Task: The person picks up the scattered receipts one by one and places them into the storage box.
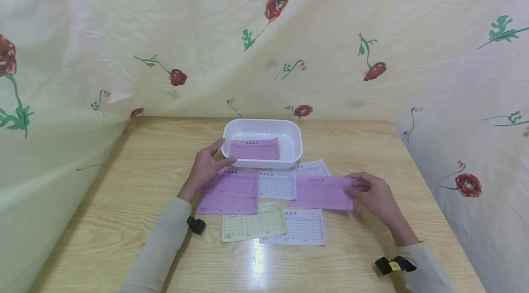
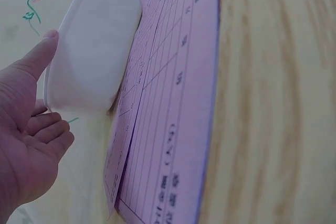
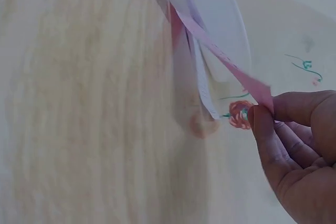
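My left hand (image 1: 206,164) holds the near left corner of a white plastic tub (image 1: 292,148), thumb on its front rim and fingers at its end; the left wrist view shows the other fingers loosely bent. Inside the tub lies a pink printed slip (image 1: 254,149). The right hand (image 1: 374,194) pinches the right edge of another pink slip (image 1: 320,192) between thumb and fingers; the right wrist view shows that edge lifted. Under it and to its left are white slips (image 1: 278,186). Two overlapping pink slips (image 1: 231,203) lie below the left hand.
Nearer me, a yellow slip (image 1: 253,226) partly covers a white slip (image 1: 306,228). Everything lies on a wood-grain table (image 1: 165,247). A flowered cloth (image 1: 206,40) hangs behind the table and along both sides.
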The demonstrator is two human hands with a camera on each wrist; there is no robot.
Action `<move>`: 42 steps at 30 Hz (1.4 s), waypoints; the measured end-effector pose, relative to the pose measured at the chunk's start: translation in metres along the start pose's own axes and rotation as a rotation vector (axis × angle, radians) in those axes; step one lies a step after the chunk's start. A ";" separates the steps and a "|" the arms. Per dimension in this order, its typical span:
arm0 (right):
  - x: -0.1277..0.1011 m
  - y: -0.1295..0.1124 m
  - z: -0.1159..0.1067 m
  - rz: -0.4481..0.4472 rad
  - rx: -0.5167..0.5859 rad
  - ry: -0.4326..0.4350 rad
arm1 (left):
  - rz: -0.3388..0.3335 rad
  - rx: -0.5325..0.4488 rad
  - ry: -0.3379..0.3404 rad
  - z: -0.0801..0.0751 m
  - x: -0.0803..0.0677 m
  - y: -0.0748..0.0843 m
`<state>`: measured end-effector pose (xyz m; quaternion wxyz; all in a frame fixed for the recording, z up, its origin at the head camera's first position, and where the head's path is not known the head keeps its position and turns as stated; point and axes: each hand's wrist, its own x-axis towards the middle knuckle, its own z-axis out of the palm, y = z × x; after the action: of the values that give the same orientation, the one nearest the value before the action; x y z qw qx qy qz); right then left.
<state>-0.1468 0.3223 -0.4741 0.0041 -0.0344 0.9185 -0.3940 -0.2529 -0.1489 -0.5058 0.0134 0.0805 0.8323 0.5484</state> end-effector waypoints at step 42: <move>0.020 -0.027 -0.058 0.000 0.128 0.144 | 0.007 -0.007 0.007 0.000 0.001 -0.001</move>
<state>-0.1667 0.3445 -0.4143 -0.0597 -0.0057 0.8893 -0.4533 -0.2541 -0.1488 -0.5069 0.0089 0.0814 0.8302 0.5515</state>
